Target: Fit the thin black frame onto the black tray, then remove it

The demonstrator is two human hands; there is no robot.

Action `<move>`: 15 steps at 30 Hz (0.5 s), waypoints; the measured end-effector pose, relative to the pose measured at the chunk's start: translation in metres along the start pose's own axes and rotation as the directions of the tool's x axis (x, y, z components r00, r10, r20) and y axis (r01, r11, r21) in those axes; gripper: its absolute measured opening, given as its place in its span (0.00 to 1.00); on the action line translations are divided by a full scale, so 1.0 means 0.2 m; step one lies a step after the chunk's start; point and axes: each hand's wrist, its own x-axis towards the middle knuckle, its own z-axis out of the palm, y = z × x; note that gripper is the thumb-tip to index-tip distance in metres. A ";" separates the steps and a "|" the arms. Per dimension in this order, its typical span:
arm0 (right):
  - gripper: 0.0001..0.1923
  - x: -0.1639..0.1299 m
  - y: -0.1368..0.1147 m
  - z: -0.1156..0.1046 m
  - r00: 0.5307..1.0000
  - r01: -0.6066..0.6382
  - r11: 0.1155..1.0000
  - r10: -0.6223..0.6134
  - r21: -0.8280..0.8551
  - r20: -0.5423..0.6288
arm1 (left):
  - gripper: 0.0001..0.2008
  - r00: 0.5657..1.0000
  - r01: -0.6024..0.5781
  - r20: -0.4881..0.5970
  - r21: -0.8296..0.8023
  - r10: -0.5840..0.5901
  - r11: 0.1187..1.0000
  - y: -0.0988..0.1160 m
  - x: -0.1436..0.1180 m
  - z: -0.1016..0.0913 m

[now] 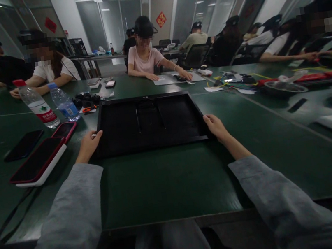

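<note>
A wide black rectangular tray-like panel [118,127] with a raised rim lies in front of me on the green table [168,182]. Thin upright lines and a small raised part show in its middle; its exact kind is unclear. My left hand [89,145] is closed around its left edge, thumb on top of the rim. On the opposite side my right hand [217,126] grips the right edge, thumb also on top. The fingers beneath the panel are mostly hidden.
Left of the panel stand a red-capped bottle [40,108] and a blue-capped bottle [65,104], near a dark phone [24,145] and a red-edged device [38,160]. Cables [234,79] and a metal bowl [285,88] lie at right. A person [147,60] sits opposite.
</note>
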 end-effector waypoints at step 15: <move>0.36 0.02 0.03 0.00 0.998 0.056 0.998 -0.056 -0.042 -0.007 | 0.26 0.994 -0.110 -0.030 -0.176 0.106 0.978 0.03 -0.02 0.02</move>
